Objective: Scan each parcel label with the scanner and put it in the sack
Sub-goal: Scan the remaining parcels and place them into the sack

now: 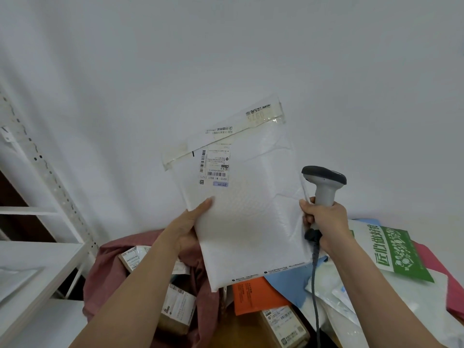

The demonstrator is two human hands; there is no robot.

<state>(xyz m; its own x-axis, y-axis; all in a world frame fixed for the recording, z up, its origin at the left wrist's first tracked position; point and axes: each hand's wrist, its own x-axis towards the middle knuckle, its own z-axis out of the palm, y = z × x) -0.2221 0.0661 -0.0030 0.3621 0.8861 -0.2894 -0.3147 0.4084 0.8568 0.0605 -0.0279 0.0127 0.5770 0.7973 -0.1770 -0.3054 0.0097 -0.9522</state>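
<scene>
Left hand (187, 231) grips white padded parcel (247, 217); right hand (326, 222) clasps scanner (325, 187); label (214, 168) blurry.

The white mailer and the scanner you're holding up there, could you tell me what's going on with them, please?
A person is holding a white padded mailer upright in the left hand, its shipping label facing them. The right hand grips a handheld scanner beside the mailer's right edge. Below, a reddish sack already holds labelled parcels, and more packages lie heaped at the right.
</scene>
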